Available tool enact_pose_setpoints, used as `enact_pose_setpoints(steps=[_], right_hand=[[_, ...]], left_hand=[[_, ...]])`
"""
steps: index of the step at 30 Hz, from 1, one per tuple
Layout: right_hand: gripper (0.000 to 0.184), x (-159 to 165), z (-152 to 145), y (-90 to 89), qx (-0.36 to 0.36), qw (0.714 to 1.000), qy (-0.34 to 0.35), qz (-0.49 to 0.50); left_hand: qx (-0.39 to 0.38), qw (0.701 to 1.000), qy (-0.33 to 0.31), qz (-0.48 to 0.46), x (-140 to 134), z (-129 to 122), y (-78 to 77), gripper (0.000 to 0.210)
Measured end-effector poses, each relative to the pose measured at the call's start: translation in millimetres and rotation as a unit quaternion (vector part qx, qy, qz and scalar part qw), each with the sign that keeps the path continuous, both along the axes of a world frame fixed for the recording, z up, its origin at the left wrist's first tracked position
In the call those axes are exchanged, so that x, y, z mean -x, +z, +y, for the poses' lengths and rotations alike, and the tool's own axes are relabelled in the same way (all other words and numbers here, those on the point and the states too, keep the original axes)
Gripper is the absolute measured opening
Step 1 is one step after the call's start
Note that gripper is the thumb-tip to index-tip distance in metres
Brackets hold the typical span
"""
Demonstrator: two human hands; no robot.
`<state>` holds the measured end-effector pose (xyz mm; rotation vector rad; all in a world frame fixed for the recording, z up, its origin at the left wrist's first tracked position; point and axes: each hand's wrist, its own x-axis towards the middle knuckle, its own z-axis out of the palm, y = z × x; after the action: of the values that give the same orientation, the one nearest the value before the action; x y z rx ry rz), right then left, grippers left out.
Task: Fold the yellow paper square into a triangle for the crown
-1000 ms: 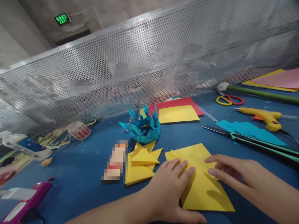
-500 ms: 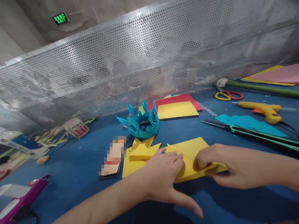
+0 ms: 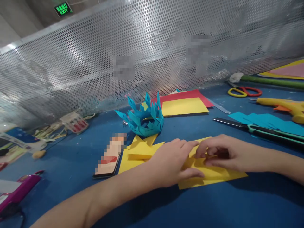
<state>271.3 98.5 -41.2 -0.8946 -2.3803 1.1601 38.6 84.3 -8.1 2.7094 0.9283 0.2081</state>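
Both hands press on a yellow paper sheet point(image 3: 213, 174) lying flat on the blue bench point(image 3: 237, 205). My left hand point(image 3: 173, 161) lies spread on its near-left part, thumb along the edge; my right hand point(image 3: 220, 152) pinches a fold with bent fingertips. Just left lie folded yellow pieces point(image 3: 139, 151), with a blue paper crown point(image 3: 144, 118) behind them.

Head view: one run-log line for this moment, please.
left hand flat on yellow paper | right hand pressing fold | blue paper crown behind | table
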Motion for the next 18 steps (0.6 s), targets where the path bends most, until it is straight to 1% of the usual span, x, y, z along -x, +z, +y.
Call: enact_pose_setpoints(steps=[3, 6, 9, 11, 12, 14, 15, 16, 18], right_hand=[[0.028, 3, -4, -0.1, -0.072, 0.997, 0.037, 0.011], [0.032, 7, -8, 4.2, -0.100, 0.992, 0.075, -0.014], [0.041, 7, -11, 7.1, -0.123, 0.986, 0.085, -0.071], [0.045, 5, -12, 5.3, -0.130, 0.983, 0.092, -0.090], [0.045, 4, -13, 3.3, -0.133, 0.983, 0.095, -0.088], [0.044, 2, -12, -2.0, -0.149, 0.982, 0.095, -0.072], [0.044, 2, -11, -4.7, -0.160, 0.981, 0.093, -0.059], [0.044, 2, -10, -7.3, -0.168, 0.980, 0.090, -0.050], [0.045, 2, -9, -11.3, -0.177, 0.979, 0.086, -0.048]], left_hand=[[0.011, 1.000, -0.009, -0.010, 2, 3, -5.7, 0.068], [0.042, 0.999, -0.003, -0.014, 5, 3, -2.9, 0.060], [0.043, 0.999, 0.003, -0.017, 10, -3, 2.3, 0.042], [0.029, 0.999, -0.018, -0.005, 16, -9, 2.9, 0.026], [0.017, 0.999, -0.039, 0.005, 18, -11, 1.9, 0.023], [-0.028, 0.997, -0.073, 0.023, 25, -16, -3.5, 0.026], [-0.068, 0.994, -0.082, 0.024, 28, -18, -7.9, 0.027], [-0.115, 0.990, -0.077, 0.022, 32, -21, -13.6, 0.027], [-0.232, 0.969, -0.078, 0.000, 37, -26, -29.2, 0.026]])
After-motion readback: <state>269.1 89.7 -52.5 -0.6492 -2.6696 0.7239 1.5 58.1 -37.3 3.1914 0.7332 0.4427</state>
